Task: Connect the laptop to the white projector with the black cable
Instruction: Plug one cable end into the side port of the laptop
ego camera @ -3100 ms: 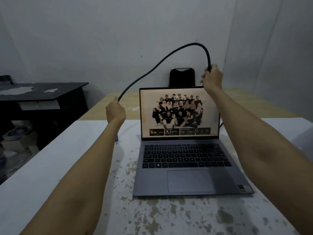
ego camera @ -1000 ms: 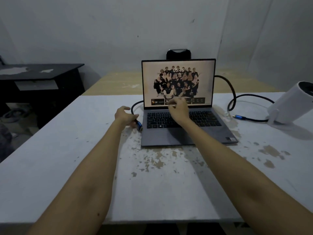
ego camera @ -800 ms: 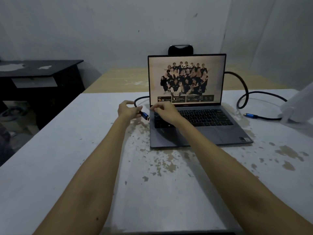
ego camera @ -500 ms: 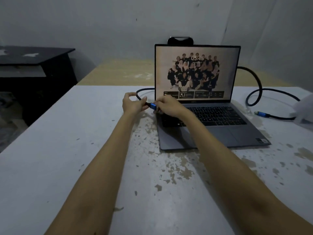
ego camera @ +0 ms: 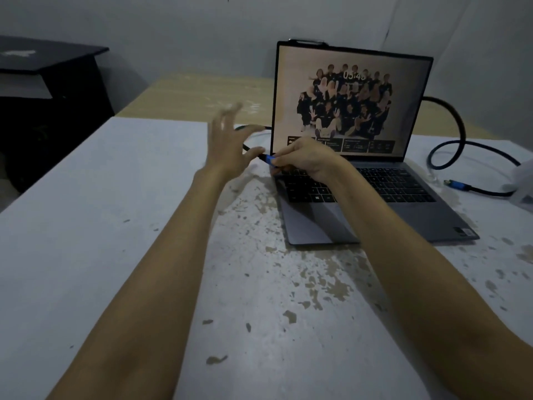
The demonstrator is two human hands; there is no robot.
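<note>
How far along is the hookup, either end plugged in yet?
Neither looks plugged in. The right hand pinches the blue plug of the black cable at the laptop's left edge; the left hand is open. The other plug lies loose on the table, beside the white projector.

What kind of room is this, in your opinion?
Probably a plain spare room or makeshift workspace, not a furnished office: bare grey walls, a worn white table with peeling paint, and a dark desk pushed against the wall.
</note>
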